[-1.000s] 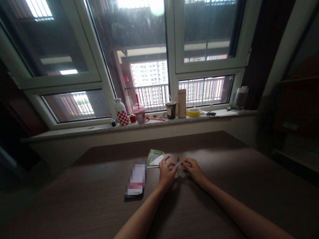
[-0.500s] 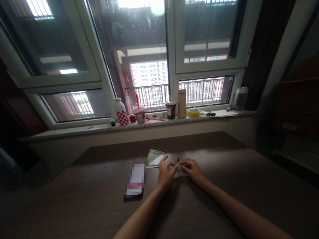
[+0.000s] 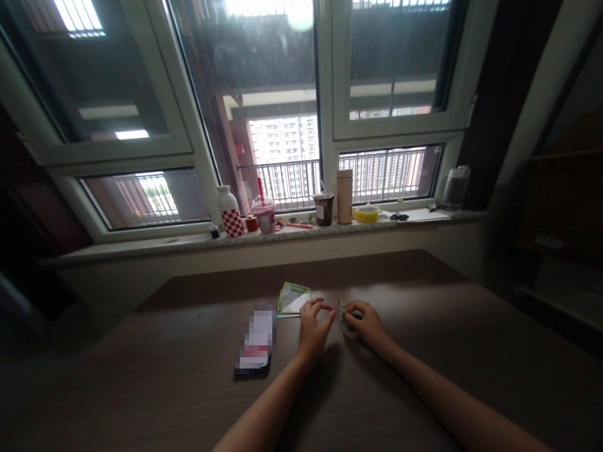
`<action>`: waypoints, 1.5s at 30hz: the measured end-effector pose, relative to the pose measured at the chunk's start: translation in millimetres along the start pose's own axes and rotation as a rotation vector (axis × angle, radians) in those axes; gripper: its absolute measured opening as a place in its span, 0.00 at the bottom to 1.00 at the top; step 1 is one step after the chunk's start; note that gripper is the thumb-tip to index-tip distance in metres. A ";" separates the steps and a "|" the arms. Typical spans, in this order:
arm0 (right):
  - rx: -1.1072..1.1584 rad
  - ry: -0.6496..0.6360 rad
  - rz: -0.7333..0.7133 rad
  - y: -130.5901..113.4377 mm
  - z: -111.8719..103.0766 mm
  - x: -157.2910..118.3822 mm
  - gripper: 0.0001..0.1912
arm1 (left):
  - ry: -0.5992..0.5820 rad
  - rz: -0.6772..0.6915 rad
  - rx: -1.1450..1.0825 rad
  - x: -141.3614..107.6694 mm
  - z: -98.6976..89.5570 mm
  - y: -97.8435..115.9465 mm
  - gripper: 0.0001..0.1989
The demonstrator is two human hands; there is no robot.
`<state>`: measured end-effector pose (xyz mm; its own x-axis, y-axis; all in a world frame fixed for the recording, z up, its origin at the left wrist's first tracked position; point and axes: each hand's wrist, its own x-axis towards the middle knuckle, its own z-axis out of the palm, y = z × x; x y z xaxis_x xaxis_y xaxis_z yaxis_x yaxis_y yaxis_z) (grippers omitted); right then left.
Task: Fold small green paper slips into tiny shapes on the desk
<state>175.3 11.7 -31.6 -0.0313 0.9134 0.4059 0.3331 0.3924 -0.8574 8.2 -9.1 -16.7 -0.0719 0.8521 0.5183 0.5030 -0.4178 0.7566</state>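
Over the middle of the dark wooden table (image 3: pixel 179 402), my right hand (image 3: pixel 369 326) pinches a small clear, pale piece (image 3: pixel 342 309) that looks like a thin plastic packet; its exact kind is too small to tell. Just left of it, my left hand (image 3: pixel 315 329) has thumb and forefinger tips brought together, the other fingers curled loosely. Whether anything tiny is between those tips cannot be made out. Behind my left hand lie green-and-white cards (image 3: pixel 293 299), partly covered by its fingers. To the left lies a phone (image 3: pixel 257 342) with a blurred-out screen.
Along the stone windowsill (image 3: pixel 188 243) stand a checkered bottle (image 3: pixel 230 216), a pink drink cup with a straw (image 3: pixel 264 215), a dark cup (image 3: pixel 323 209), a tan flask (image 3: pixel 344 196), yellow tape (image 3: pixel 366 215), scissors (image 3: pixel 399 217) and a grey jug (image 3: pixel 456 186).
The small piece, earlier between both hands with a dark and yellow end showing, is now at my right fingertips. My left fingertips have come away from it, leaving a small gap.
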 end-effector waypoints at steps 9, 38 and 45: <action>0.099 -0.005 0.061 0.1 0.5 -0.8 0.12 | -0.157 0.066 -0.036 -0.1 -2.9 12.5 0.04; -0.026 0.022 0.088 3.4 -0.5 -0.8 0.22 | -0.140 -0.035 -0.076 0.0 1.4 -0.2 0.05; -0.014 0.022 0.108 4.8 -0.7 -0.2 0.22 | -0.133 -0.037 -0.053 0.1 2.2 -1.0 0.04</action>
<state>177.5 13.3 -35.6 0.0265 0.9477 0.3181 0.3465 0.2898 -0.8922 9.6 -7.9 -18.3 0.0265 0.9001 0.4349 0.4560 -0.3981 0.7960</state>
